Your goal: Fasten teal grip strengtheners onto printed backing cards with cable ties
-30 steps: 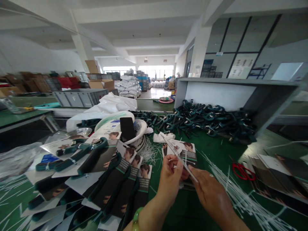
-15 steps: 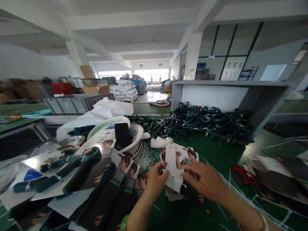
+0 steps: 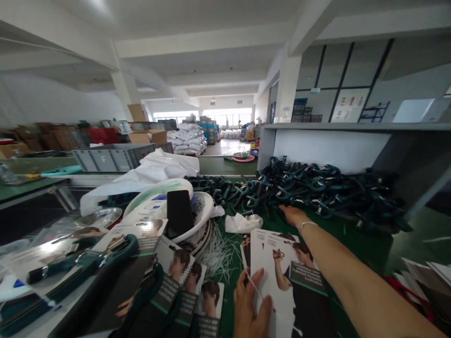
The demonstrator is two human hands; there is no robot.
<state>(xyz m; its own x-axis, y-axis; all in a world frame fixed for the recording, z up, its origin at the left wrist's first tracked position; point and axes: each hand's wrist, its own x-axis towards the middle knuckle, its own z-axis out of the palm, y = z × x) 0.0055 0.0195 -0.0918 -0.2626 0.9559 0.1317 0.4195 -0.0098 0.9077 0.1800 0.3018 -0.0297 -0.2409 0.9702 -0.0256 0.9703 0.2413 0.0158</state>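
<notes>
My left hand (image 3: 251, 303) is closed with a thin white cable tie (image 3: 256, 285) between its fingers, at the left edge of a stack of printed cards (image 3: 282, 277). The top card is white and black, with a picture of a person on it. My right hand (image 3: 295, 217) is stretched forward to the near edge of a heap of dark green hand tools (image 3: 317, 190) with curved handles and metal parts. Its fingers appear closed on one handle there, though they are small and partly blurred.
Cards with green tools fastened on them (image 3: 105, 263) are piled at the left. Behind them lie a black phone (image 3: 179, 212) and white bowl (image 3: 206, 206). Loose cable ties (image 3: 221, 253) and a crumpled white tissue (image 3: 243, 223) lie mid-table. Red scissors (image 3: 410, 293) and cards stand right.
My right hand has left the card stack and reached forward to the tool heap. My left hand remains at the stack with the cable tie. The view has shifted slightly.
</notes>
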